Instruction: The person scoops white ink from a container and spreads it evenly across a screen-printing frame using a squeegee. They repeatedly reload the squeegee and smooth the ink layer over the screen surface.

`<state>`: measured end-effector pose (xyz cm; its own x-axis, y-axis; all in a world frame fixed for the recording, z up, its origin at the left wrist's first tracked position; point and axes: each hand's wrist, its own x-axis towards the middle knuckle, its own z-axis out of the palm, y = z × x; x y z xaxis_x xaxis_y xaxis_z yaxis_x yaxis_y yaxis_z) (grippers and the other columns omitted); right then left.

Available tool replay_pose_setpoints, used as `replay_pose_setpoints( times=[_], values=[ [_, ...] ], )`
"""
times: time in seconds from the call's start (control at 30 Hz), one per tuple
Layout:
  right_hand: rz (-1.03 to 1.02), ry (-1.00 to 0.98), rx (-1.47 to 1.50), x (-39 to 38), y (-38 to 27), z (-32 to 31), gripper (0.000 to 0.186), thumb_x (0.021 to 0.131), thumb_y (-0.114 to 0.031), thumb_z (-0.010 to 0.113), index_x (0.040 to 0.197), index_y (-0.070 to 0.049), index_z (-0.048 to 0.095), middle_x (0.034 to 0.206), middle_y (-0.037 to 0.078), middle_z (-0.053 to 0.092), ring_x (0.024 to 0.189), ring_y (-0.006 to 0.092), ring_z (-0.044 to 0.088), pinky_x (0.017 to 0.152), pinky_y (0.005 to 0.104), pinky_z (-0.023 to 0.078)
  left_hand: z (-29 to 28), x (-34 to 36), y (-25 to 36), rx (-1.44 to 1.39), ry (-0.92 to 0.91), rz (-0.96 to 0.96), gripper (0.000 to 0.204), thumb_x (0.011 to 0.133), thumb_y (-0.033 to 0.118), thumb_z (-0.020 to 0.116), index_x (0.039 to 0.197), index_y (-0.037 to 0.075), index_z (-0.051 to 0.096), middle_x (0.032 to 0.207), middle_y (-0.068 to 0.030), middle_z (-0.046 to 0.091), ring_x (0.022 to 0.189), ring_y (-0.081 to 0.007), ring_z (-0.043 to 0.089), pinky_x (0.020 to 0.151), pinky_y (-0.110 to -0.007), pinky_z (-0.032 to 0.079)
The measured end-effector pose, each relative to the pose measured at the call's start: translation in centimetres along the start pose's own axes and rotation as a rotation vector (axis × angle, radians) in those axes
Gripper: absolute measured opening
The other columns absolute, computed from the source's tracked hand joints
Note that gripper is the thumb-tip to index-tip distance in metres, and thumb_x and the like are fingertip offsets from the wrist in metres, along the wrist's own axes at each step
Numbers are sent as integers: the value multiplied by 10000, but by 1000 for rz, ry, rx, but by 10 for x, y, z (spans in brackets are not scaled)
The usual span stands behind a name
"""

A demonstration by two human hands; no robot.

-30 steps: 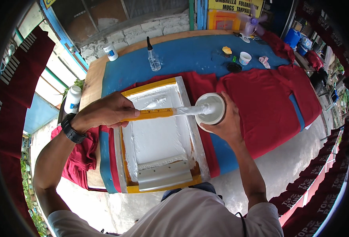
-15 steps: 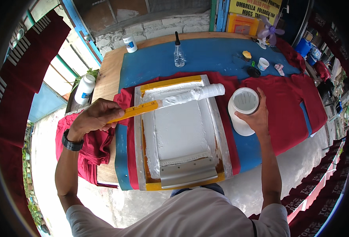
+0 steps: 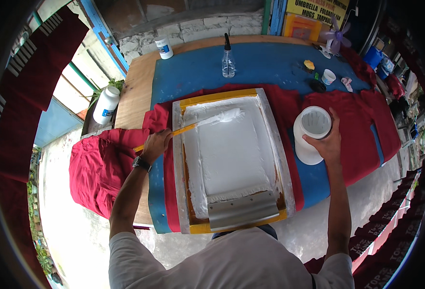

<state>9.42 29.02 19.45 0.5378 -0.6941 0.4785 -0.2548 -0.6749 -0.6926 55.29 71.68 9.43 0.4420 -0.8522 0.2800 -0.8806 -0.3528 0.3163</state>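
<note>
A screen printing frame [image 3: 180, 159] with yellow tape and grey edges lies over dark red cloth [image 3: 174, 202]. Thick white ink [image 3: 236, 154] coats its mesh. My left hand [image 3: 156, 144], at the frame's left side, is closed round a yellow ruler [image 3: 183, 129]. The ruler's far end is covered in white ink and lies low over the inked upper part of the screen; whether it touches I cannot tell. To the right, my right hand [image 3: 332, 137] grips an open white plastic jar [image 3: 309, 150] by its side. A metal-holder squeegee [image 3: 244, 212] rests in the frame's near end.
A clear spray bottle [image 3: 228, 65] stands behind the frame on the blue table cover [image 3: 188, 67]. White jars [image 3: 164, 48] stand at the back left and beside the table [image 3: 107, 103]. A small white cup [image 3: 328, 77] and a purple fan [image 3: 336, 38] are at the back right.
My left hand has moved right and down, bringing the ruler's inked end from above the frame's right edge onto or just over the screen. My right hand still holds the jar.
</note>
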Motion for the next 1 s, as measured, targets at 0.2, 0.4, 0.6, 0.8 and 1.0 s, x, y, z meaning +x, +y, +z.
replay_pose_setpoints(
  times=[0.2,0.4,0.6,0.8,1.0],
  values=[
    [-17,16,21,-2,4,1,1251,643,-190,1067,1669,-77,361,1494,208,659,1403,370,658,1207,515,533,1,-16,-9,-40,57,1,150,1121,204,609,1068,65,615,956,-194,732,848,-478,713,698,-590,561],
    [-43,4,21,-2,5,3,1236,666,-165,1061,1673,-77,350,1482,203,668,1396,367,666,1197,509,543,0,-32,-15,-51,51,-37,163,1123,220,609,1069,66,611,976,-190,729,878,-503,698,697,-596,560],
    [-52,-15,43,0,6,3,1233,668,-174,1063,1670,-72,351,1463,203,681,1379,370,679,1184,507,554,6,-35,-12,-39,34,-65,168,1127,226,605,1083,63,609,966,-201,718,875,-493,701,700,-593,563],
    [-65,-17,-13,0,7,2,1230,668,-178,1062,1668,-69,353,1488,212,660,1394,374,667,1191,514,546,4,-30,-8,-46,33,-44,156,1127,209,609,1085,59,597,958,-213,714,868,-487,701,686,-592,551],
    [-40,-19,-3,-1,5,3,1236,661,-184,1064,1668,-66,356,1488,215,661,1398,378,664,1195,516,541,3,-24,-6,-81,44,-48,138,1116,192,622,1087,57,608,957,-225,711,872,-502,692,686,-591,542]
  ],
)
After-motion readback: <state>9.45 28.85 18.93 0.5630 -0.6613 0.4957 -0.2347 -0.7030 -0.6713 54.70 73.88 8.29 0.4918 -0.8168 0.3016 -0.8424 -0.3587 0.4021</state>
